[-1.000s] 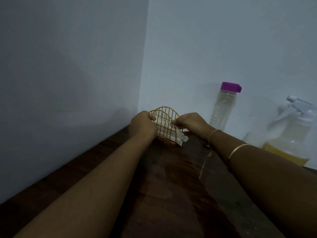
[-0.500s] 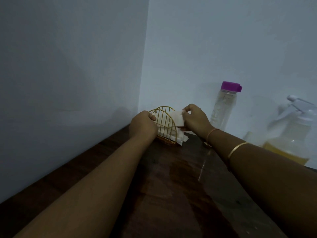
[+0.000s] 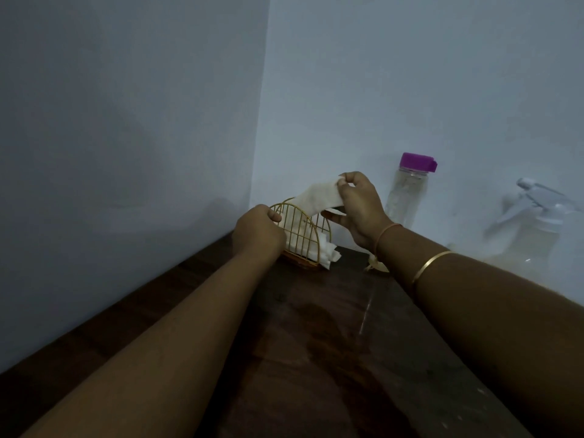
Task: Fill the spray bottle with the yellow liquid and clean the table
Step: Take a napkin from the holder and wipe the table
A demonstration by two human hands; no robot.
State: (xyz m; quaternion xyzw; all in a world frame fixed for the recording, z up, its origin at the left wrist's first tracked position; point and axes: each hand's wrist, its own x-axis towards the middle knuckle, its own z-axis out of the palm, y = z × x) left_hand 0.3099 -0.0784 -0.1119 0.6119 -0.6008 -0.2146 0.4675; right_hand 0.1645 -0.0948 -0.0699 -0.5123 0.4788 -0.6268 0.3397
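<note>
One white, limp napkin [image 3: 319, 200] hangs pinched in right-hand fingers [image 3: 345, 182]; left fingers [image 3: 273, 215] grip the gold wire holder [image 3: 308, 236].

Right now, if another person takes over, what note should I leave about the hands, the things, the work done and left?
Left hand: grips the gold wire napkin holder on the dark wooden table.
Right hand: pinches a white paper napkin, partly out of the holder.
White-trigger plastic spray bottle: far right, blurred, contents unclear. Clear bottle with purple cap: beside the wall.
Done: napkin almost drawn. Left: free it, wipe the table's darker, seemingly wet patch.
</note>
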